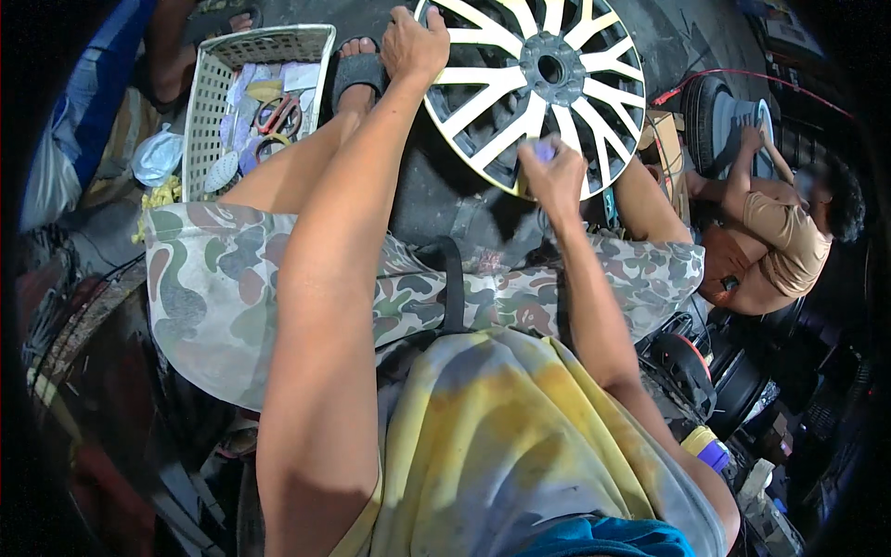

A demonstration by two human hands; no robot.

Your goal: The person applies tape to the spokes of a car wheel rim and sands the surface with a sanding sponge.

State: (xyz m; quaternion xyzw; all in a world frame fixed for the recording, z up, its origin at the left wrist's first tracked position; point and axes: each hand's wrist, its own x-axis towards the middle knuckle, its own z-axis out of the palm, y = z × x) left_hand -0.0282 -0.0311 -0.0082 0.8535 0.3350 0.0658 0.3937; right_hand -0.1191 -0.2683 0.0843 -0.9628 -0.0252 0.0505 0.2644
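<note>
A wheel rim (483, 85) with pale cream, branching spokes and dark gaps between them is tilted in front of me, between my lower legs. My left hand (415, 46) is closed on its upper left edge. Lower down, near the rim's front edge, my right hand (557, 181) pinches a small purple piece (544, 148), maybe a scrap of abrasive sheet, against or just over a spoke. Motion blurs that piece and the fingertips.
At the left a white plastic basket (206, 111) holds scissors (278, 116), a roll of tape and purple scraps. A plastic bag (158, 158) lies beside it. At the right, another person (784, 232) sits handling a wheel with a tire (705, 125). A red cable (733, 72) runs behind.
</note>
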